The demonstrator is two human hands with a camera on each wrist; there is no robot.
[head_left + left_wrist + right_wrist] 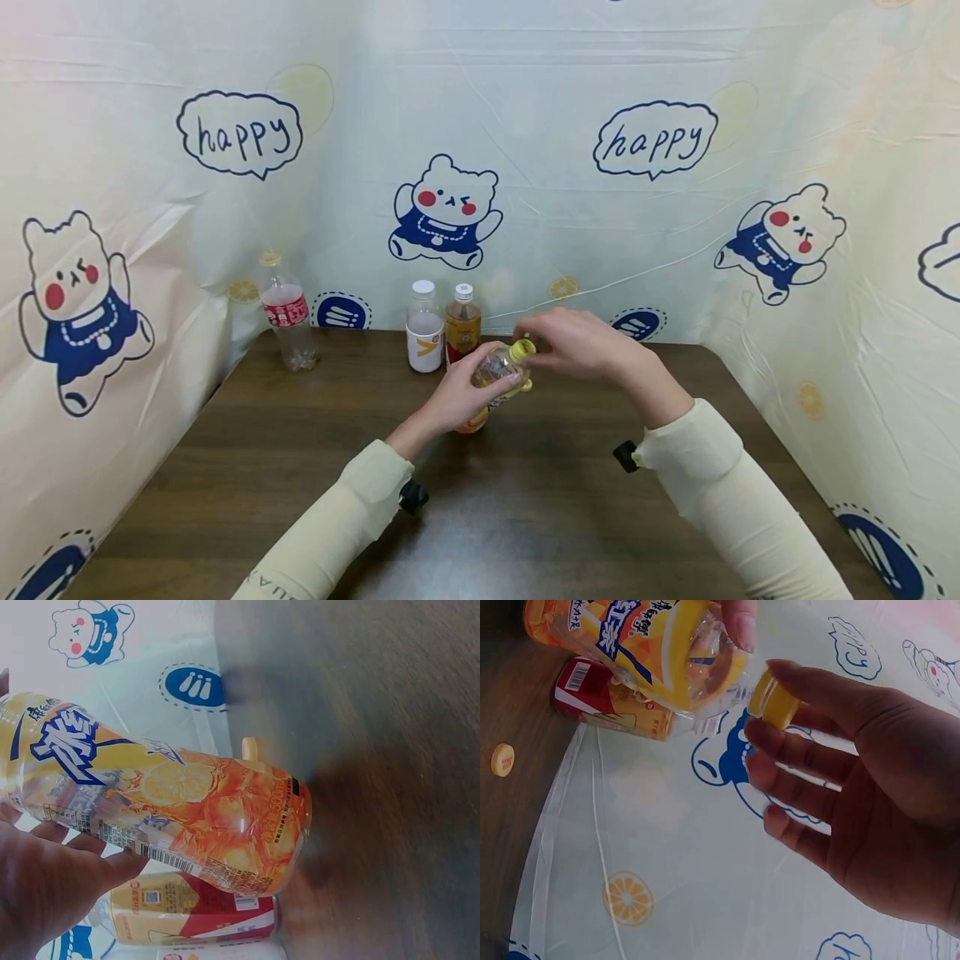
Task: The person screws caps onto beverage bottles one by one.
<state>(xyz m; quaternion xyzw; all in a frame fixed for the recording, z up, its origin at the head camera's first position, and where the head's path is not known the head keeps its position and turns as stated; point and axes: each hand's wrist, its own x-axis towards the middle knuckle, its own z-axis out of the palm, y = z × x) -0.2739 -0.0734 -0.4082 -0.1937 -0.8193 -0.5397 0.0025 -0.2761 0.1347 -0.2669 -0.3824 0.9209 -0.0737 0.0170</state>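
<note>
In the head view my left hand [459,390] grips a clear plastic iced tea bottle [172,787] round its upper body. Its label is yellow and orange, and it leans to the right. I cannot tell whether its base touches the table. My right hand [581,340] is at the neck, where thumb and forefinger pinch a yellow cap [775,701]. How far the cap sits on the neck is unclear. Behind the bottle, a second yellow cap [502,760] lies on the table. The left palm is mostly hidden.
At the back of the brown table [285,500] stand a white-capped bottle [425,333] and a red-and-gold labelled bottle [463,321]. A red-labelled bottle [287,312] with a yellow top is at the back left. A printed curtain [540,217] surrounds the table.
</note>
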